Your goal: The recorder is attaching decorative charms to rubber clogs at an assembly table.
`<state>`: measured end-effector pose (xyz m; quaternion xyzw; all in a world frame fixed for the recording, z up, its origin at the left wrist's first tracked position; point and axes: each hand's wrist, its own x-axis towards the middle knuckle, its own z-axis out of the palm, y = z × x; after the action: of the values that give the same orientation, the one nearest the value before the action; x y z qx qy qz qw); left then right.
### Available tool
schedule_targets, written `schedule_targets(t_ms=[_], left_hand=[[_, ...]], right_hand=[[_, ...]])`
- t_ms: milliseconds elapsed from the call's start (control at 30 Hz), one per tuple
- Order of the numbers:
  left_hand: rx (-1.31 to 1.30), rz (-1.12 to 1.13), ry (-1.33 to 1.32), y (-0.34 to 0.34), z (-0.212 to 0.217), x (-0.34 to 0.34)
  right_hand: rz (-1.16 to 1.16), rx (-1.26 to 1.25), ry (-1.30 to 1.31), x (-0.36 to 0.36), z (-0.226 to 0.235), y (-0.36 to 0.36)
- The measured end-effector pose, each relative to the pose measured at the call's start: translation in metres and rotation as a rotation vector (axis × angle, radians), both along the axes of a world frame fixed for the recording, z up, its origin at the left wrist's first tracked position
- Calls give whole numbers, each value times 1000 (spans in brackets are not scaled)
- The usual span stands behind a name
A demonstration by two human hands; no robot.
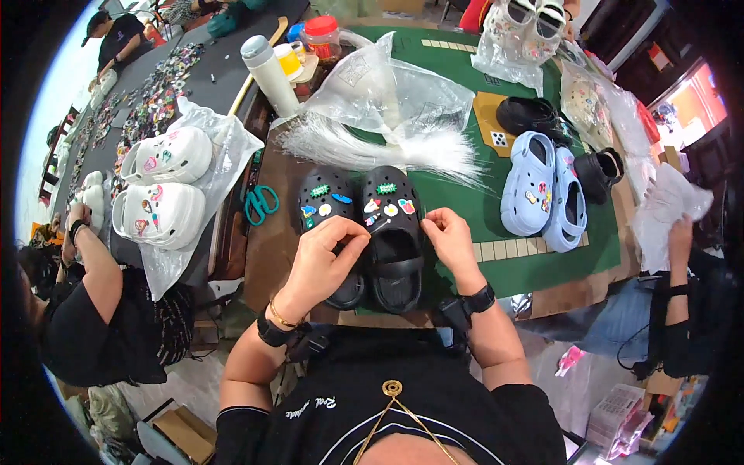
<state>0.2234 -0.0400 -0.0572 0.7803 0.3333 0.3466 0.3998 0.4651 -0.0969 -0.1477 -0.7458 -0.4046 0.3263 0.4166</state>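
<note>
A green table mat (535, 267) is covering most of the worktop, with tan rectangular markings running along its near edge and a tan square patch (491, 116) carrying a small white dice-like tag sitting toward the far side. A large clear plastic bag (387, 89) is lying crumpled at the far middle, with a bundle of thin clear plastic ties (372, 149) fanning out just in front of it. To the left, a pair of white clogs (159, 186) is resting on another clear bag. To the right, a pair of light blue clogs (542, 192) is lying side by side on the mat.

Directly before the person, a pair of black clogs (364, 225) is lying toes away, their tops dotted with small coloured charms. The left hand (322, 260) is curling over the left black clog, thumb and forefinger pinching together; what they are grasping is too small to tell. The right hand (449, 240) is pinching a thin tie at the right clog's edge. Teal-handled scissors (261, 203) are lying just left of the black pair. A white bottle (270, 74) is standing upright at the far left.
</note>
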Motion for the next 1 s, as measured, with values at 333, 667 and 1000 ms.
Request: schedule_targets(t_ms=[333,667,1000], left_hand=[[-455,-57,-318,13,18,-5],[-499,-61,-495,13,41,-3],[-496,0,-501,11,30,-6]], right_hand=[[77,461,396,-32,73,16],[238,653,94,-71,123,12],[293,608,121,-83,120,11]])
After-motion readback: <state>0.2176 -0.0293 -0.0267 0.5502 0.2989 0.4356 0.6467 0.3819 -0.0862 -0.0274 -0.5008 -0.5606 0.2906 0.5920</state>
